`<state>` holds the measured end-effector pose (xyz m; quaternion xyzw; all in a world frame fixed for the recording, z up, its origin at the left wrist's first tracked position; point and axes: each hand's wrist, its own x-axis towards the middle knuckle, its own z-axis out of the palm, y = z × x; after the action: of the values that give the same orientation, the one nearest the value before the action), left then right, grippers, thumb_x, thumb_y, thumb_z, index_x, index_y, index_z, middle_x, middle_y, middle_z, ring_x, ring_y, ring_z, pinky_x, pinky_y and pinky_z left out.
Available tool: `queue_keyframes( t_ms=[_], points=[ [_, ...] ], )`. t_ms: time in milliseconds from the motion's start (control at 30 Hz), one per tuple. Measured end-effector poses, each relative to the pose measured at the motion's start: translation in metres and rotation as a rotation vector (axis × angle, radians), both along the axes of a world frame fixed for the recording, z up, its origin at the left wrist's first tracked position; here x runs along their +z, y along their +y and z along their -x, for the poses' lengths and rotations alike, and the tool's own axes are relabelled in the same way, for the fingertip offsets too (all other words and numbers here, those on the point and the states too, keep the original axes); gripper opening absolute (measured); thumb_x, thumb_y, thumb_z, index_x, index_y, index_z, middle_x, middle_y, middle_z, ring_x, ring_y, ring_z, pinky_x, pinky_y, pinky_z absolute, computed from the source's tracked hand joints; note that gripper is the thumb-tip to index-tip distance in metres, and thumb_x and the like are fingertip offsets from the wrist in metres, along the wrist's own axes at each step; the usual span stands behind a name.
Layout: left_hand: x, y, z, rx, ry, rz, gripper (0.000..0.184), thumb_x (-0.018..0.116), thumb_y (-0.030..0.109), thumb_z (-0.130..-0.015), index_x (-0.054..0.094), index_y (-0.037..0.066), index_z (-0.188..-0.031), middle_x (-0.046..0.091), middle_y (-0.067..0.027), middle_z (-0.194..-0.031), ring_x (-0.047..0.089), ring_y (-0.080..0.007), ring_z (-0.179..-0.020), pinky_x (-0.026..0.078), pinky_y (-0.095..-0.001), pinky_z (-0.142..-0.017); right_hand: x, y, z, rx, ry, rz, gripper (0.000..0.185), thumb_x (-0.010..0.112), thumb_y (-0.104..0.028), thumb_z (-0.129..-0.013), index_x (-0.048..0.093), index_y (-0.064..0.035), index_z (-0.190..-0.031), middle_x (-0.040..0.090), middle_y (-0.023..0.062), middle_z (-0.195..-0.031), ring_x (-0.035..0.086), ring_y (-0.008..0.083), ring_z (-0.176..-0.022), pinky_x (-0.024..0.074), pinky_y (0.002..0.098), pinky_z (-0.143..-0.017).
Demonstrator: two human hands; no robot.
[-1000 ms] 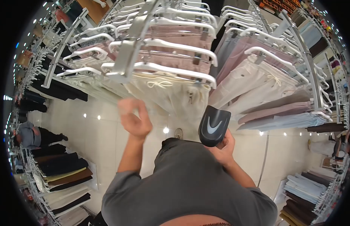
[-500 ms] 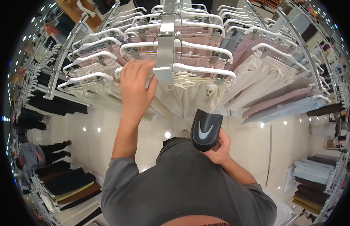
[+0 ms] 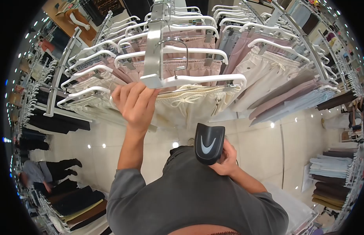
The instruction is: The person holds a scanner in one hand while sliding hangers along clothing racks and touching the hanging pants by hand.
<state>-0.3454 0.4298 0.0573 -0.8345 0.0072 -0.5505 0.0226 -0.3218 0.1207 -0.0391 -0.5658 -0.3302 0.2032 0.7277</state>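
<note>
Stretching crosswise, rightward: white hanger (image 3: 205, 79), clasped by left hand's (image 3: 133, 105) fingers.
Dark device (image 3: 209, 148) gripped by right hand (image 3: 226, 161), farther off.

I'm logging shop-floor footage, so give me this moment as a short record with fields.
Left hand: grips the front white hanger near its left end
Right hand: holds a dark handheld device with a pale V-shaped mark, below the hanging clothes
Front garment: cream trousers with a drawstring at the waist
Behind it: pink garments on white hangers
Support: metal rail above the front hanger
Floor: pale, shiny tiles
Background: another person at the left edge
Device's purpose: cannot tell
</note>
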Motion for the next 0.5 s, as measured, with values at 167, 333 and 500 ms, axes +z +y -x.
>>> queue_keyframes(
  t_ms=[167, 333, 500],
  points=[
    [0.003, -0.037, -0.011, 0.014, 0.100, -0.012, 0.037, 0.089, 0.006, -0.066, 0.081, 0.012, -0.101, 0.073, -0.0012, -0.091, 0.065, -0.0203, -0.086, 0.041, -0.0357, -0.083, -0.003, -0.019, -0.014, 0.053, -0.006, -0.013, 0.054, 0.086, -0.011, -0.080, 0.060, 0.0052, -0.124, 0.074, 0.0088, -0.102, 0.070, 0.0129, -0.093, 0.0532, 0.0275, -0.086],
    [0.026, -0.083, -0.043, -0.177, 0.206, -0.039, 0.035, 0.087, 0.017, -0.070, 0.079, 0.013, -0.104, 0.071, 0.0026, -0.087, 0.065, -0.0151, -0.076, 0.041, -0.0314, -0.065, 0.000, -0.043, -0.039, 0.161, -0.094, 0.083, 0.060, 0.085, -0.008, -0.083, 0.055, 0.0069, -0.133, 0.069, 0.0100, -0.118, 0.066, 0.0134, -0.104, 0.0514, 0.0292, -0.095],
    [0.038, -0.134, -0.096, -0.283, 0.337, -0.058, 0.028, 0.083, 0.021, -0.075, 0.076, 0.012, -0.101, 0.069, 0.0030, -0.083, 0.062, -0.0148, -0.069, 0.042, -0.0314, -0.059, 0.023, -0.074, -0.069, 0.118, -0.100, 0.262, 0.057, 0.082, -0.006, -0.086, 0.053, 0.0039, -0.135, 0.070, 0.0118, -0.117, 0.068, 0.0157, -0.105, 0.0514, 0.0306, -0.098]
  ],
)
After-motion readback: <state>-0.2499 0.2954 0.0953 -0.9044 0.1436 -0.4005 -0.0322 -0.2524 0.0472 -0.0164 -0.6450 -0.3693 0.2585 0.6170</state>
